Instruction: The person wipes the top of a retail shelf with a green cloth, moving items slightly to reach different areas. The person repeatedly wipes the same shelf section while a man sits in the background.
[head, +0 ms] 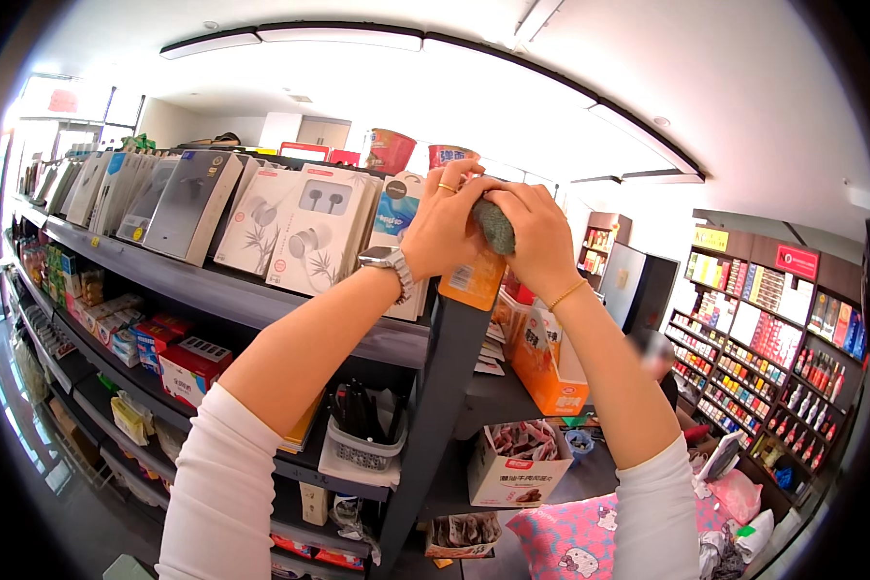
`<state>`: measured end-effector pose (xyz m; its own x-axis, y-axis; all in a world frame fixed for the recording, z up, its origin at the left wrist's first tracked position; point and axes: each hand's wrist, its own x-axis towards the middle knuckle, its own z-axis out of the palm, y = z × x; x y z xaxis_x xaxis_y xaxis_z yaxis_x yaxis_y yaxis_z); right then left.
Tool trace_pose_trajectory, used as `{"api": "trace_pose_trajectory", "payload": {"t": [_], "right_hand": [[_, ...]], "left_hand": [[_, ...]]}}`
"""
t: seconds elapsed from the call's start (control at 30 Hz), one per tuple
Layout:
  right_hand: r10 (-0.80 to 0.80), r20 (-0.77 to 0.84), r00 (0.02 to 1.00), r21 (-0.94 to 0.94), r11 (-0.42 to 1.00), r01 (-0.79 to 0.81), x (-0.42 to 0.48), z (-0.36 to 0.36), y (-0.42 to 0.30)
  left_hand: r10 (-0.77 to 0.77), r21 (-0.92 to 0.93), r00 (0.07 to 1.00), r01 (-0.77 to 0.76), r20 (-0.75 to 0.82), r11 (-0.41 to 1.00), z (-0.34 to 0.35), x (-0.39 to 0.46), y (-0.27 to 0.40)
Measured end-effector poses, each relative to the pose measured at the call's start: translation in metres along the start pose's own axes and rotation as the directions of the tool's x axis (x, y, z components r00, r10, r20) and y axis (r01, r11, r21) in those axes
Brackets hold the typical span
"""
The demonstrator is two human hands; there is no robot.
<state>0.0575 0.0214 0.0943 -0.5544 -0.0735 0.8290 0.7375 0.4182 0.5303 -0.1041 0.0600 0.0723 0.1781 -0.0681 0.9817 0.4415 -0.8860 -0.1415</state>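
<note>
My right hand (536,228) is closed around a dark green, rough-textured pad or folded cloth (496,228) near the top of a dark grey shelf post (438,377). Beside it, my left hand (442,221) has its fingers bent, and the fingertips of both hands almost meet. What my left fingers grip is hidden. An orange card or packet with a barcode (471,281) shows beneath both hands, in front of the post. Close to my left wrist stand boxed earphones (319,225) and a blue-and-white package (395,206).
Two instant-noodle tubs (390,151) stand behind the hands. Boxed accessories (188,206) line the top shelf. An orange snack carton (547,362) and a white carton of packets (518,471) sit right of the post. A person (656,355) is near the far display shelves (754,348).
</note>
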Motion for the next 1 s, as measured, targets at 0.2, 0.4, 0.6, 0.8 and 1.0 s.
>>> {"api": "trace_pose_trajectory", "payload": {"t": [0.2,0.4,0.6,0.8,1.0], "right_hand": [[-0.225,-0.043,0.973,-0.195,0.957,0.213,-0.008,0.001,0.000],[-0.438,0.004,0.899,-0.124,0.892,0.435,-0.035,0.006,-0.014],[-0.371,0.036,0.928,0.013,0.929,0.371,-0.080,0.008,-0.039],[-0.338,0.161,0.927,0.176,0.934,0.310,-0.125,0.003,-0.059],[-0.371,0.266,0.889,0.248,0.918,0.309,-0.144,-0.005,-0.077]], "left_hand": [[-0.173,0.183,0.950,0.127,0.261,0.975,-0.033,0.008,-0.017],[-0.073,0.360,0.952,-0.041,0.297,0.932,-0.035,0.002,-0.015],[-0.069,0.375,0.960,-0.039,0.270,0.926,-0.030,-0.004,-0.011],[0.068,0.652,0.971,-0.204,0.228,0.730,-0.014,-0.006,0.018],[-0.161,0.812,0.967,-0.069,0.197,0.580,0.032,-0.010,0.053]]}}
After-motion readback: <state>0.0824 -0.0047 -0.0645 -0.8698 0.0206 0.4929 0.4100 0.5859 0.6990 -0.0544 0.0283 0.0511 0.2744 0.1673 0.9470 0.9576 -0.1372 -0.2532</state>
